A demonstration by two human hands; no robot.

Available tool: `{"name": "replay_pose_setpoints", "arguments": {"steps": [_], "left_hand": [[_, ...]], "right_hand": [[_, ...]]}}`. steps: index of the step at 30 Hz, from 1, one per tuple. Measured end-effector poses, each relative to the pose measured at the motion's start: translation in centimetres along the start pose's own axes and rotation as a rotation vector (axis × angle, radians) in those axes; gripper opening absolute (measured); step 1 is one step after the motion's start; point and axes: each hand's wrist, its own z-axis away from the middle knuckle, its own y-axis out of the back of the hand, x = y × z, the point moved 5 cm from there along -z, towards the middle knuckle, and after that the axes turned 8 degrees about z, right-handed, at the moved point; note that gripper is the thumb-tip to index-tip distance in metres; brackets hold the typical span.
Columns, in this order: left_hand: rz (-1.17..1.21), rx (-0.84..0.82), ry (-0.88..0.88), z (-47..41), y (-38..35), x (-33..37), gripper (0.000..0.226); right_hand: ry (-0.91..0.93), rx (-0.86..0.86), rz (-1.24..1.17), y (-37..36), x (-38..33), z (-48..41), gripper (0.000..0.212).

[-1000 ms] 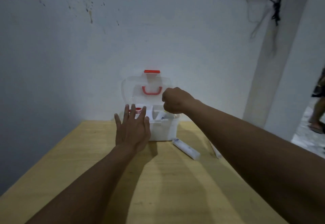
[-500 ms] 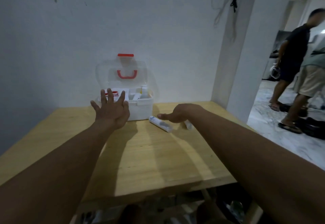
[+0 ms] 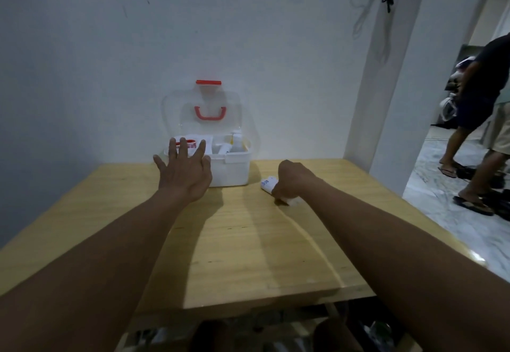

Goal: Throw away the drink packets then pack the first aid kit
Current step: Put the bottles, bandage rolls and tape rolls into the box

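Observation:
A white first aid kit box point(image 3: 234, 171) stands open at the back of the wooden table point(image 3: 248, 255), its clear lid with a red handle leaning on the wall. Inside I make out a red-and-white roll and white bottles. My left hand point(image 3: 185, 173) hovers with fingers spread just in front of the box's left side, holding nothing. To the right of the box, my right hand point(image 3: 292, 180) is closed around a white tube point(image 3: 268, 182) lying on the table; only the tube's left end and a bit under the fist show.
The wall runs right behind the box. A white pillar point(image 3: 386, 81) stands at the table's back right corner. Beyond it, two people point(image 3: 480, 119) stand on a marble floor. Clutter lies under the table's near edge.
My right hand left the box, dropped to the table and closed over the white tube. My left hand stayed spread by the box. The view pulled back and turned right.

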Motion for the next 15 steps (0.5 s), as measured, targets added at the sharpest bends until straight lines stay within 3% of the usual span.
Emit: {"name": "replay_pose_setpoints", "arguments": {"steps": [6, 11, 15], "left_hand": [[0.082, 0.1, 0.02, -0.6, 0.7, -0.9, 0.054], [0.032, 0.09, 0.035, -1.2, 0.5, -2.0, 0.053], [0.032, 0.115, 0.02, -1.1, 0.3, -2.0, 0.053]], "right_hand": [[0.018, 0.054, 0.004, 4.6, 1.2, -0.3, 0.029], [0.116, 0.154, 0.011, 10.0, -1.2, -2.0, 0.047], [0.259, 0.181, 0.11, 11.5, -4.9, -3.3, 0.046]]}}
